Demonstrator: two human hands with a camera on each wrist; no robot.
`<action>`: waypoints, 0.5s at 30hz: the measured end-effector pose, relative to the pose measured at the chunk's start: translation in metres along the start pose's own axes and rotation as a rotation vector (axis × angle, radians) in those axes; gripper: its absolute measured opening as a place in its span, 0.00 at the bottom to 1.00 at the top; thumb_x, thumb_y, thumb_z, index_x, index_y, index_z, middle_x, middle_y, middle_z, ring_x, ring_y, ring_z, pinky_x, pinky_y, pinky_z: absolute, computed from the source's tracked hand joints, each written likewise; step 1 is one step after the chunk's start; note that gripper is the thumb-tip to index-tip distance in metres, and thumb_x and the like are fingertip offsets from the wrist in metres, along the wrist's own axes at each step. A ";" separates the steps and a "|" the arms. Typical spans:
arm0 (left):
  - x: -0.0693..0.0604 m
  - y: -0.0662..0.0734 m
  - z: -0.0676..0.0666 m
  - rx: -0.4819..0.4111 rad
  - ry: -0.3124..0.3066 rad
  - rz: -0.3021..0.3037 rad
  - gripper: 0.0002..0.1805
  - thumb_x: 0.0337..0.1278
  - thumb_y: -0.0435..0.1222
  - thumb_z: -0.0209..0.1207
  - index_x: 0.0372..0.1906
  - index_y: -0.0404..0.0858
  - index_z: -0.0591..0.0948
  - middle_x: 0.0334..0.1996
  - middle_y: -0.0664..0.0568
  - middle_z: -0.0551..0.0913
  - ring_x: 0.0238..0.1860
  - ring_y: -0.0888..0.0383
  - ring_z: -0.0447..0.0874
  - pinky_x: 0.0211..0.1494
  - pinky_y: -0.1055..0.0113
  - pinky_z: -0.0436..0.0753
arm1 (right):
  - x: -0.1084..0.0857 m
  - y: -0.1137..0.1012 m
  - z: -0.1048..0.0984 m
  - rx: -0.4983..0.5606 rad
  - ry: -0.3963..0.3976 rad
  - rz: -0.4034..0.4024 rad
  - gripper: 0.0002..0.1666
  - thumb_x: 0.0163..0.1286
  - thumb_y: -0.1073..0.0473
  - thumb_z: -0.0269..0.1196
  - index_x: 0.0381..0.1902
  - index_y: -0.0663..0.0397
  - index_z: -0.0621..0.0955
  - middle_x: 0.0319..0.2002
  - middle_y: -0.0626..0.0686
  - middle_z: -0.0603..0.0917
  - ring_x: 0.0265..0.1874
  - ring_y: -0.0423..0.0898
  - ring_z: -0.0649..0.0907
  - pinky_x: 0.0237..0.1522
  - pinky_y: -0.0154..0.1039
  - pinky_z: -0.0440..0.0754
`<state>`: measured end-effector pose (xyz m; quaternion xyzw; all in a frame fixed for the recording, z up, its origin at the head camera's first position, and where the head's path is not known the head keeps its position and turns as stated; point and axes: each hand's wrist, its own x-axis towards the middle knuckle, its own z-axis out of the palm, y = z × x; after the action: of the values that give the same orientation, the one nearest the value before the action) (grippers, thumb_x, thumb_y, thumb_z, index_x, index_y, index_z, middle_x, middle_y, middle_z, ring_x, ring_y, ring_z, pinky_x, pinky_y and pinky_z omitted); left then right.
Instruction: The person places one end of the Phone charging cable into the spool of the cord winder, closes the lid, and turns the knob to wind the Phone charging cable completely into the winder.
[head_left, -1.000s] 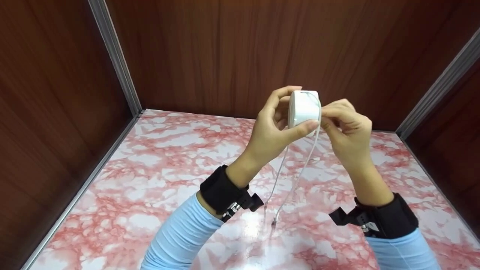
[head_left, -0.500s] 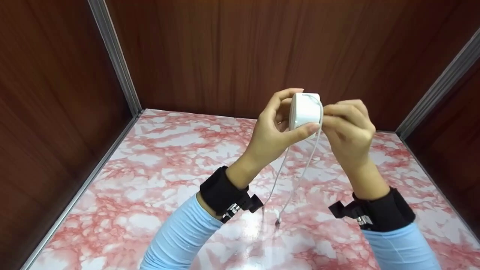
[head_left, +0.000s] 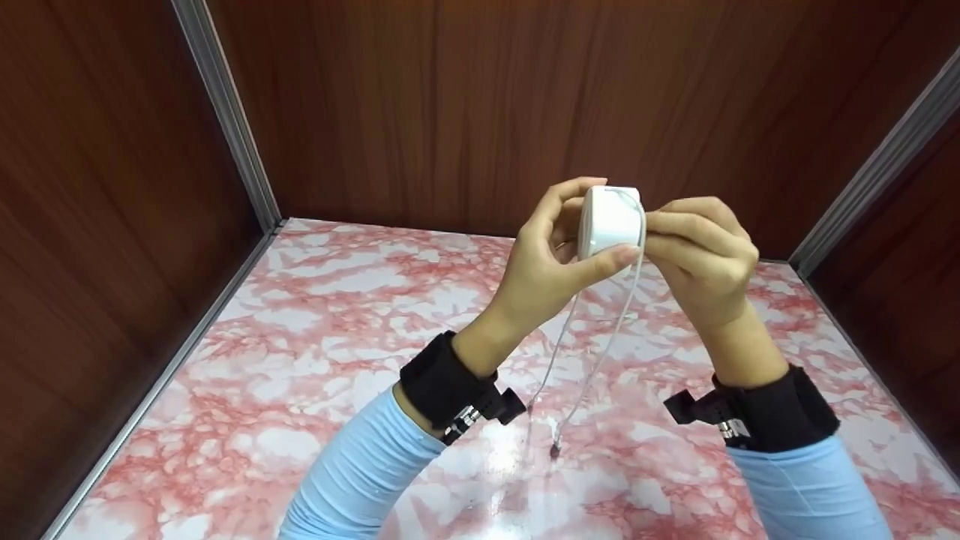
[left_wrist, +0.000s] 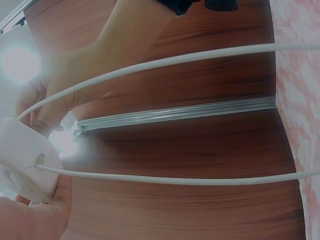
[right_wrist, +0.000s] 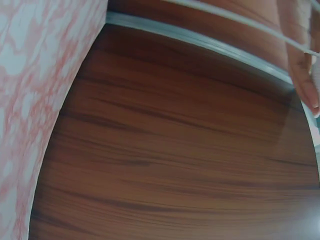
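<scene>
My left hand (head_left: 541,259) holds a white rounded cable case (head_left: 616,214) up above the table, its thumb along the near edge and fingers round the far side. My right hand (head_left: 709,251), fingers bent, meets the right face of the case; its fingertips are hidden there. A thin white cable (left_wrist: 150,178) leaves a hole in the case in the left wrist view. Two strands hang below the hands in the head view, one ending in a dark-tipped plug (head_left: 555,451). Only part of the left hand (right_wrist: 302,80) shows in the right wrist view.
The table (head_left: 315,345) has a red and white marbled top. Brown wood-grain panels stand behind it (head_left: 420,112) and at both sides, with metal strips (head_left: 232,120) at the corners. Each wrist wears a black strap (head_left: 446,379) with a small camera mount.
The right hand has turned at the wrist and its fingers have shifted against the case. The case and left hand moved slightly down, then stayed put. The hanging plug has swung a little.
</scene>
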<state>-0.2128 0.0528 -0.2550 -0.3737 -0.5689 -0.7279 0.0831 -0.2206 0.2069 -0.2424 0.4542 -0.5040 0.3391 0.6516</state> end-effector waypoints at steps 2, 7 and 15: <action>0.000 0.000 0.000 0.000 0.001 -0.003 0.34 0.51 0.30 0.67 0.63 0.37 0.67 0.50 0.43 0.75 0.45 0.55 0.78 0.47 0.63 0.84 | 0.000 0.000 -0.001 0.018 -0.028 0.057 0.21 0.58 0.58 0.69 0.13 0.69 0.81 0.21 0.59 0.83 0.24 0.52 0.76 0.38 0.28 0.76; 0.000 0.000 -0.001 0.004 0.004 0.000 0.33 0.51 0.31 0.66 0.63 0.37 0.67 0.50 0.43 0.75 0.44 0.56 0.78 0.45 0.63 0.84 | 0.000 0.001 -0.004 0.062 -0.092 0.215 0.18 0.60 0.65 0.69 0.13 0.69 0.81 0.21 0.62 0.81 0.24 0.44 0.77 0.35 0.25 0.74; -0.001 -0.002 -0.003 0.009 0.010 0.004 0.34 0.51 0.30 0.67 0.63 0.36 0.67 0.50 0.43 0.76 0.43 0.56 0.78 0.46 0.64 0.83 | -0.007 0.007 -0.012 0.170 -0.165 0.452 0.11 0.56 0.75 0.67 0.16 0.72 0.81 0.23 0.56 0.85 0.27 0.37 0.79 0.32 0.26 0.75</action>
<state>-0.2143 0.0509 -0.2577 -0.3706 -0.5709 -0.7272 0.0890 -0.2243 0.2209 -0.2479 0.4093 -0.6138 0.4792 0.4754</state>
